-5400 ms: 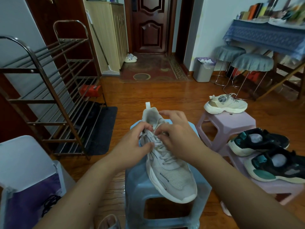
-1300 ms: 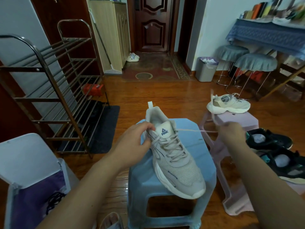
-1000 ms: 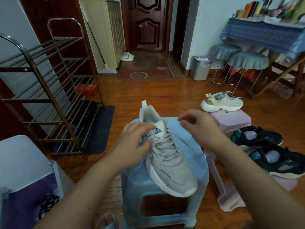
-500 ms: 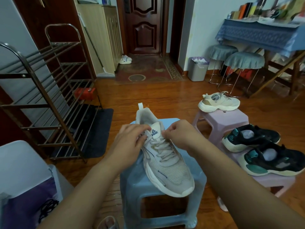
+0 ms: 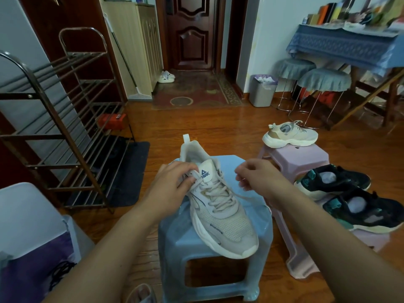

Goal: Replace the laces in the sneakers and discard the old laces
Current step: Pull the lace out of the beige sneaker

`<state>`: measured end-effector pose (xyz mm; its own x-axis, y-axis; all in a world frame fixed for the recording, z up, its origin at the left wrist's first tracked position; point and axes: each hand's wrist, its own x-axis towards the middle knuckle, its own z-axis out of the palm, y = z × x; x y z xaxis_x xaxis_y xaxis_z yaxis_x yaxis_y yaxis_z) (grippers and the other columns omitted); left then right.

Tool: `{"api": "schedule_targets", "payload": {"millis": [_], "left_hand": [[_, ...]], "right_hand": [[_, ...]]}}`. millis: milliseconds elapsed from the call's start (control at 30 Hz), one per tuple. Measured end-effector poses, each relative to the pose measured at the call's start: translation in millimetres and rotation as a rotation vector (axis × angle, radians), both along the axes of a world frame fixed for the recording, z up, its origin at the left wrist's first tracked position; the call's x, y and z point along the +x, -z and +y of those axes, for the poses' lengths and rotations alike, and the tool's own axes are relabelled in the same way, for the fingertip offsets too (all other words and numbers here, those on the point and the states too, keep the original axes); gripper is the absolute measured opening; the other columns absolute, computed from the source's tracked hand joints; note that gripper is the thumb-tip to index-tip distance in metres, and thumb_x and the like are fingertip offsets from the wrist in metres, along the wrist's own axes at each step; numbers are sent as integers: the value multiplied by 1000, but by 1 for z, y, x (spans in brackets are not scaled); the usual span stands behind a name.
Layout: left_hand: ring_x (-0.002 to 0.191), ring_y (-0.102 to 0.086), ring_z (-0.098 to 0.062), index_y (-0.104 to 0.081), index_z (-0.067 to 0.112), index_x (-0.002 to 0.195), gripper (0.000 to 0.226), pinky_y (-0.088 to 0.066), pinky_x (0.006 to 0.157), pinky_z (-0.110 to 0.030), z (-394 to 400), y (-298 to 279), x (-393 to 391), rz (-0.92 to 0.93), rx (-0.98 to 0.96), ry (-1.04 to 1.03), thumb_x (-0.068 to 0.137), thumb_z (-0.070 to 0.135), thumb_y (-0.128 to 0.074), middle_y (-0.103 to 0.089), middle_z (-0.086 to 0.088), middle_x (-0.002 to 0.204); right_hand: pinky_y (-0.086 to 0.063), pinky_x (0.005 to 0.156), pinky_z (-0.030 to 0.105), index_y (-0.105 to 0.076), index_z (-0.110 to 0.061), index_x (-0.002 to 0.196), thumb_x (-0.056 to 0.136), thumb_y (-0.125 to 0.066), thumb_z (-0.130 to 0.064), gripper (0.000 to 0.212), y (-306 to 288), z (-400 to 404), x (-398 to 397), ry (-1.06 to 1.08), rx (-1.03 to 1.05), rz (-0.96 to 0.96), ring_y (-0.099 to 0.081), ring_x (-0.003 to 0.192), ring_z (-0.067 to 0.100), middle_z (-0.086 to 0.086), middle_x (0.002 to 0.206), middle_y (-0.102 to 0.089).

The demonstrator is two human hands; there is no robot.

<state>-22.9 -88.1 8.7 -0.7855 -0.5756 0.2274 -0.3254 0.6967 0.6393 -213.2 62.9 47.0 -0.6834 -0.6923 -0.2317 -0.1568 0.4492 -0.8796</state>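
Observation:
A beige sneaker (image 5: 220, 213) lies on a blue plastic stool (image 5: 220, 254), toe toward me. My left hand (image 5: 172, 182) pinches the sneaker's collar and lace at the left of the tongue. My right hand (image 5: 260, 176) is to the right of the tongue, fingers pinched on the free end of the beige lace (image 5: 242, 196), which trails down over the stool. The matching beige sneaker (image 5: 289, 134) rests on a pink stool (image 5: 295, 156). A white bin with a purple liner (image 5: 28, 243) at lower left holds a dark tangle of old laces (image 5: 59, 272).
Two black and teal sneakers (image 5: 349, 193) sit on another pink stool at the right. A metal shoe rack (image 5: 65, 119) stands on a dark mat at the left. A grey waste bin (image 5: 262, 90), two covered stools and a blue-draped table are at the back right.
My right hand has moved away from the tongue to the right, drawing the lace end out. My left hand stays at the collar. The view has shifted slightly.

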Motion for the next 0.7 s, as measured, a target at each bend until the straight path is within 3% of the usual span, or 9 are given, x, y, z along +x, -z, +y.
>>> {"api": "schedule_targets", "payload": {"millis": [100, 200, 400, 467, 567, 633, 700], "left_hand": [[116, -42, -10, -63, 39, 121, 22, -38, 98, -33, 5, 0, -2, -1, -14, -23, 103, 29, -57, -56, 22, 122], [117, -42, -10, -63, 40, 121, 22, -38, 99, -34, 4, -1, -2, -10, -3, -30, 103, 29, -57, -55, 22, 123], [113, -47, -10, -63, 39, 122, 20, -44, 99, -39, 0, -3, 0, -40, -34, -37, 103, 34, -56, -57, 21, 120], [114, -48, -11, -63, 39, 121, 20, -45, 99, -41, 2, -2, -2, -43, -40, -13, 103, 33, -56, -58, 21, 121], [117, -50, -14, -63, 38, 121, 20, -46, 100, -44, 4, -1, -6, -40, -18, 26, 104, 31, -56, -59, 20, 123], [117, -51, -14, -63, 38, 121, 20, -47, 100, -45, 4, -2, -8, -38, -1, 26, 104, 30, -56, -58, 19, 123], [117, -51, -13, -63, 38, 121, 20, -47, 101, -45, 4, -2, -7, -32, 10, 35, 103, 29, -57, -58, 19, 123]], "right_hand": [[-48, 48, 29, -65, -4, 94, 99, -64, -26, 23, 1, -12, 18, -122, -48, -51, -57, 49, 17, 9, 69, -65], [-44, 48, 27, -67, -7, 87, 94, -71, -35, 28, -3, -21, 24, -148, 67, 34, -52, 49, 15, 5, 60, -59], [-23, 42, 19, -48, -17, 69, 100, -57, -17, 33, 0, -9, 7, -250, -41, -596, -28, 45, 6, -3, 58, -38], [-21, 46, 21, -46, -18, 65, 97, -55, -16, 34, 2, 2, 2, -289, 48, -661, -27, 46, 8, -2, 59, -40], [-19, 51, 26, -46, -16, 64, 94, -54, -17, 31, -7, 11, 0, -338, 241, -450, -28, 48, 12, 2, 61, -47], [-31, 51, 26, -59, -8, 77, 95, -58, -21, 23, -14, 9, 0, -306, 257, -256, -41, 53, 14, 4, 68, -59], [-48, 59, 28, -69, -10, 100, 96, -65, -26, 17, -15, 2, 3, -216, 147, -88, -58, 68, 16, 5, 87, -71]]}}
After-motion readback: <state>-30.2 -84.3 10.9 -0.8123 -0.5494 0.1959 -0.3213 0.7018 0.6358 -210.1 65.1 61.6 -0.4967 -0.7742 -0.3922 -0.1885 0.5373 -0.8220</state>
